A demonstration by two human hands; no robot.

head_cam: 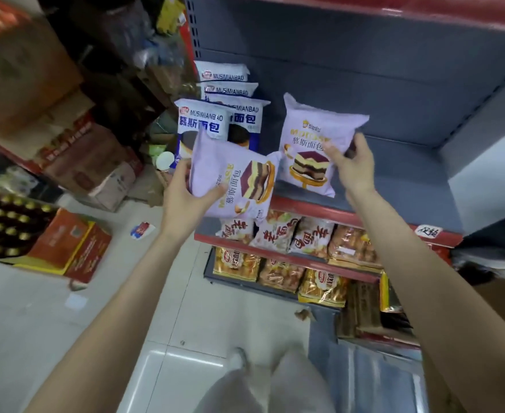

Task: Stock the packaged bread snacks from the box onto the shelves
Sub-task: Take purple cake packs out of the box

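My left hand grips a lilac mousse-bread packet, turned sideways, in front of the shelf's left part. My right hand holds a second lilac packet by its right edge, standing upright on the grey shelf with a red front lip. Behind the left packet stand several white-and-blue bread packets in a row toward the shelf back. The box the packets come from is not in view.
Lower shelves hold red-and-white snack bags and golden bread bags. Cardboard cartons, an orange box and a tray of bottles stand on the tiled floor at left. The right part of the grey shelf is bare.
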